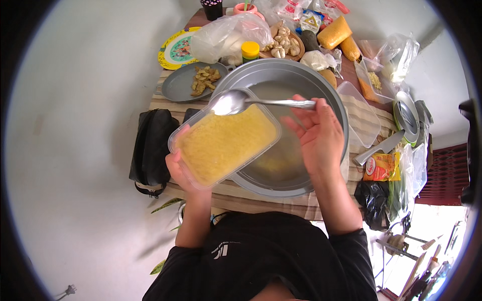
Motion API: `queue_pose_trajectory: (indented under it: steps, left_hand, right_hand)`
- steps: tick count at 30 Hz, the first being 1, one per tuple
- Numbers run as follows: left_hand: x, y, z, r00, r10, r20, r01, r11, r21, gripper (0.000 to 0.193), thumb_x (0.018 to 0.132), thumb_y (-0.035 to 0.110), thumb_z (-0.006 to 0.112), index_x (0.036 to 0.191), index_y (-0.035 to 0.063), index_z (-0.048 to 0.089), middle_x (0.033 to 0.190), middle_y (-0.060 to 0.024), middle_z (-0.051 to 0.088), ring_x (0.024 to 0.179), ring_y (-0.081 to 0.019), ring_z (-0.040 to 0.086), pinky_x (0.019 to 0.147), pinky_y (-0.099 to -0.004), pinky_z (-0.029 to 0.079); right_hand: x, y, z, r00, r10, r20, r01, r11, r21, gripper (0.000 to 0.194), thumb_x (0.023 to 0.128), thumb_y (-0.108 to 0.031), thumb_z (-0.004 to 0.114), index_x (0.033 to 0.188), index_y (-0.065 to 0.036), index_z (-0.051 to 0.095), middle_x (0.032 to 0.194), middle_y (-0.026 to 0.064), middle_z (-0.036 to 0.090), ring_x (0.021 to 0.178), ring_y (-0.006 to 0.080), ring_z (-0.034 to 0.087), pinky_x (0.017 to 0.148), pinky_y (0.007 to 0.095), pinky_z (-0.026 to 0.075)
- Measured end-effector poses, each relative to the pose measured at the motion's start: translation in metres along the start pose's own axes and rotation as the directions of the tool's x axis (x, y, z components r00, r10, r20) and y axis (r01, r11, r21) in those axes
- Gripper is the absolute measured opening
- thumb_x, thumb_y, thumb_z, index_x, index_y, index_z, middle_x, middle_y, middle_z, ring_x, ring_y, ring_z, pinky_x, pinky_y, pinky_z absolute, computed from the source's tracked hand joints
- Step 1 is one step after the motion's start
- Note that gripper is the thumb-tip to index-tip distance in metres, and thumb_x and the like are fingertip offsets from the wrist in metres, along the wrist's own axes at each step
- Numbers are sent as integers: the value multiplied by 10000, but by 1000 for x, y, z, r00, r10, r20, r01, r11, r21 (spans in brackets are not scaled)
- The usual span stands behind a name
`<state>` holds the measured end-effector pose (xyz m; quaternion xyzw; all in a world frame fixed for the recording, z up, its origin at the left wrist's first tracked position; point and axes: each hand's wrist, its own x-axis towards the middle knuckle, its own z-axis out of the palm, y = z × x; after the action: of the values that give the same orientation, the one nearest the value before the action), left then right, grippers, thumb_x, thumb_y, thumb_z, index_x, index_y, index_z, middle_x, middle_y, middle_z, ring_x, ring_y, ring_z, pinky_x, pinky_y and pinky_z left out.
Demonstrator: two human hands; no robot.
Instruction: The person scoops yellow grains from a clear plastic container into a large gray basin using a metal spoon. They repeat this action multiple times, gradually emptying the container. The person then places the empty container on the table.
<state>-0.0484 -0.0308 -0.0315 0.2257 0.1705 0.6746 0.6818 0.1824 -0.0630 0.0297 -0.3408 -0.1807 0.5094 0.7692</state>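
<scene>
My left hand [180,165] grips the near left end of a clear plastic container [276,129] filled with a yellow, finely grated or mashed food [226,145]. In my right hand [320,131] is the handle of a metal spoon [230,102], its bowl over the container's far edge. Below both hands sits a large grey basin [290,192] holding cloudy liquid, with some yellowish matter low in it. The container covers the basin's left part. Whether the spoon's bowl touches the food cannot be told.
A grey oval dish [177,84] with peelings lies left of the basin, near a black pouch [154,146]. Garlic bulbs [280,45] sit behind the basin. On the right are a clear lid [359,113], a knife [380,148] and a yellow packet [382,167].
</scene>
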Motion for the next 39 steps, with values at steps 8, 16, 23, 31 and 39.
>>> queue_pose_trajectory:
  steps: [8,16,23,31,39]
  left_hand:
    - [0,0,-5,995,-27,-94,38,993,114,601,848,370,421,1315,6,525,1316,-182,560,1230,-324,528,1040,-448,420]
    - [0,-1,-6,1000,-12,-11,12,999,34,619,876,361,399,1308,-62,535,1299,-186,590,1209,-300,555,1039,-415,421]
    - [1,-1,-6,996,16,-84,-5,992,124,626,868,364,405,1309,-60,537,1292,-188,596,1205,-302,560,1039,-418,424]
    - [2,1,-10,999,-36,-20,36,999,-8,619,857,355,404,1293,-59,552,1291,-190,598,1205,-307,561,1042,-427,426]
    - [1,-1,-3,996,7,-93,0,997,77,610,855,344,404,1275,-69,563,1240,-187,629,1151,-298,601,1009,-410,461]
  right_hand:
    - [4,-56,-70,851,-498,-167,457,859,-232,261,1032,-226,488,1129,7,555,1024,228,672,735,159,638,679,273,547]
    - [-11,-60,-90,900,-422,-109,275,744,-608,269,1027,-196,509,1059,51,609,888,152,689,691,124,634,669,250,547]
    - [-9,-40,-77,973,-222,60,187,613,-767,219,1005,-154,545,1037,54,607,896,122,691,737,133,652,702,256,555]
    - [13,-63,-72,982,153,106,73,207,-976,100,877,-38,674,939,19,620,832,100,694,755,145,677,685,289,541]
    - [32,-65,-70,748,234,622,663,-325,-675,146,751,72,611,872,-8,632,854,127,619,833,333,636,736,386,521]
